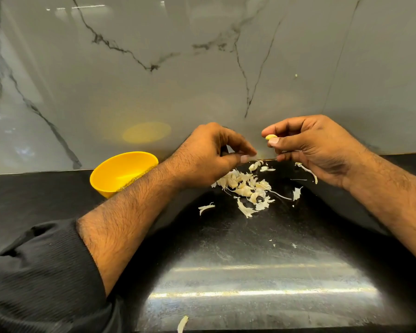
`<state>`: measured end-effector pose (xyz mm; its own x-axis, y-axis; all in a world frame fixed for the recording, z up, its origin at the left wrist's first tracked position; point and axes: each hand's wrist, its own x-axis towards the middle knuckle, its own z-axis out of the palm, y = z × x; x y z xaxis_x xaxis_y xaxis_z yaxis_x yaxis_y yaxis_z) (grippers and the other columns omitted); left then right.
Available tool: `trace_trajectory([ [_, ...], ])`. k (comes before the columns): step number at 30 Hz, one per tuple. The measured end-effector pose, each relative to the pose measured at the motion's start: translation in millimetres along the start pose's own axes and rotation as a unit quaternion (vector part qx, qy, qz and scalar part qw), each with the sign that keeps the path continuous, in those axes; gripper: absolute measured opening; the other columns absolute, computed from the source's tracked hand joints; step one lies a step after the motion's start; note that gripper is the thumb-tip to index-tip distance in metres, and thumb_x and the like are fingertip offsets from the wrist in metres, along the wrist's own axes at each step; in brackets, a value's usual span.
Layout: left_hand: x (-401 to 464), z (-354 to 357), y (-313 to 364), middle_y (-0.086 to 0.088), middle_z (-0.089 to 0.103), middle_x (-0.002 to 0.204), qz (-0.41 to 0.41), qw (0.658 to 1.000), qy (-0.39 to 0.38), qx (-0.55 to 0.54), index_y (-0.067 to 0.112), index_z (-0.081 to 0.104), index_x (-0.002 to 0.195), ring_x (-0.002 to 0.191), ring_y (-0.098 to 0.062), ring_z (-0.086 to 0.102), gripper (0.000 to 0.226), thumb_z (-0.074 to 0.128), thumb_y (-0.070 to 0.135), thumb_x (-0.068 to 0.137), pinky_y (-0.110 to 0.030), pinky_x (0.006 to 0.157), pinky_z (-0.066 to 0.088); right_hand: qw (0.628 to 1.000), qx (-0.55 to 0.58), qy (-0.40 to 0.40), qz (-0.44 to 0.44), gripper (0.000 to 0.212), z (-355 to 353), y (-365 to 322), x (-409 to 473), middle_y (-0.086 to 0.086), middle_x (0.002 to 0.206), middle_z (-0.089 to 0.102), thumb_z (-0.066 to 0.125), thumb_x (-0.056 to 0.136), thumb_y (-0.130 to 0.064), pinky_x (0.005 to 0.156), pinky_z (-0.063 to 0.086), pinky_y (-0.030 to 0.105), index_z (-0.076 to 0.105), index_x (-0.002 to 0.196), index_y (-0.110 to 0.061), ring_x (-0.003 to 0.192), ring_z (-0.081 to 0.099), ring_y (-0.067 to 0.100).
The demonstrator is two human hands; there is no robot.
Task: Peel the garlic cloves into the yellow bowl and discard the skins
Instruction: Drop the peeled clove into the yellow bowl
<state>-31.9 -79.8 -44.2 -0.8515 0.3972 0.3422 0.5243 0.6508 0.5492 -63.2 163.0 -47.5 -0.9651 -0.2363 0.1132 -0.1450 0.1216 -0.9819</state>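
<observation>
My right hand [308, 145] pinches a pale yellow garlic clove [271, 137] between thumb and forefinger, held up above the black counter. My left hand [211, 155] hovers just left of it with thumb and fingertips pressed together; whether a scrap of skin sits between them I cannot tell. Below both hands lies a heap of papery garlic skins [247, 188]. The yellow bowl [120, 174] stands at the left against the wall, partly hidden by my left forearm; its visible inside looks bare.
A grey marble wall [202, 68] rises directly behind the black counter [250, 272]. Loose skin pieces lie scattered, one [205, 208] left of the heap and another [182, 324] at the counter's front edge.
</observation>
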Motion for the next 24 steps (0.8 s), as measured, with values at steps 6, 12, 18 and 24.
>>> trace_trajectory([
  [6, -2, -11, 1, 0.015, 0.077, 0.097, 0.0, 0.999, 0.038, 0.018, 0.025, 0.08, 0.113, 0.068, -0.002, 0.069, 0.024, 0.079, 0.041, 0.094, -0.018, 0.066, 0.057, 0.999, -0.003, -0.043, -0.002, 0.033, 2, -2, -4, 0.012, 0.082, 0.07, 0.076, 0.085, -0.032, 0.067, 0.057, 0.031, 0.081, 0.097, -0.002, 0.073, 0.061, 0.02],
  [12, -2, -16, 1, 0.011, 0.078, 0.093, 0.002, 0.998, 0.042, 0.045, 0.025, 0.08, 0.112, 0.068, 0.005, 0.066, 0.025, 0.078, 0.043, 0.095, -0.013, 0.064, 0.053, 0.999, -0.007, -0.048, -0.018, 0.031, 4, -1, -4, 0.018, 0.081, 0.075, 0.081, 0.073, -0.018, 0.062, 0.06, 0.028, 0.08, 0.097, 0.001, 0.066, 0.068, 0.022],
  [18, -9, -42, 1, 0.015, 0.072, 0.087, -0.001, 0.996, 0.037, 0.075, 0.025, 0.079, 0.114, 0.07, 0.008, 0.066, 0.026, 0.078, 0.043, 0.094, -0.013, 0.065, 0.051, 0.999, -0.025, -0.034, -0.034, 0.029, 3, -2, -2, 0.017, 0.078, 0.073, 0.086, 0.069, -0.018, 0.063, 0.06, 0.03, 0.08, 0.09, 0.001, 0.064, 0.067, 0.022],
  [24, -31, -88, -16, 0.013, 0.076, 0.076, -0.015, 0.999, 0.043, 0.017, 0.023, 0.083, 0.106, 0.06, -0.008, 0.058, 0.019, 0.083, 0.035, 0.091, -0.025, 0.058, 0.05, 0.994, -0.091, -0.039, -0.051, 0.015, 8, 0, -5, 0.017, 0.089, 0.077, 0.083, 0.08, -0.015, 0.071, 0.06, 0.035, 0.081, 0.093, -0.007, 0.076, 0.068, 0.022],
])
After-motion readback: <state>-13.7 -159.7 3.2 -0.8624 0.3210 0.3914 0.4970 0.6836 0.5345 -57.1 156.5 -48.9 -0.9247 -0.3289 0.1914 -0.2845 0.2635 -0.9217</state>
